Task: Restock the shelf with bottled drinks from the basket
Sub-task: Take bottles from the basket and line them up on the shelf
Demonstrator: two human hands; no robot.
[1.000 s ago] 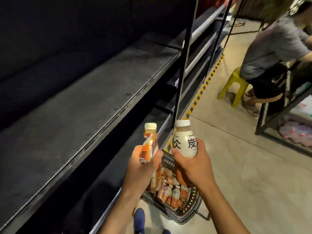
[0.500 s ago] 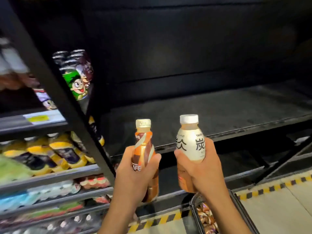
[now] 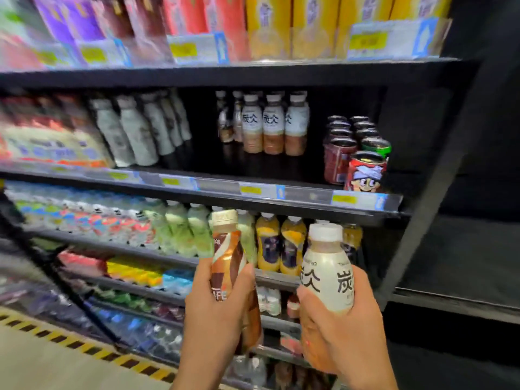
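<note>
Mid-restock here, and neither of this pair was on a shelf yet. The left grip (image 3: 213,313) was wrapped round a brown bottle (image 3: 228,257), fingers and thumb curled around its middle, cap up. The right grip (image 3: 346,327) had a white bottle (image 3: 326,271) the same way, upright, held round the lower half. Both bottles were up in the air in front of the shelving, about level with the tier under the middle shelf (image 3: 281,167), and weren't touching any of it.

What looked done: the middle shelf already had a small group of matching white bottles (image 3: 270,128) standing toward the back, right of centre. In front of them the board was bare right up to the front edge. There was another dark gap on their left before the row of grey bottles (image 3: 135,133). Some cans (image 3: 354,153) sat at the right end, near the front edge.

My guess was that the white one belonged in that open patch in front of its twins. It'd need lifting over the price strip (image 3: 261,190) along the front edge. I couldn't spot any stock matching the brown one. The left side of the shelving was too blurred to read, so its spot was anyone's guess.

I couldn't tell how much was left overall, since the basket wasn't in view. At minimum, these two hadn't been placed.
</note>
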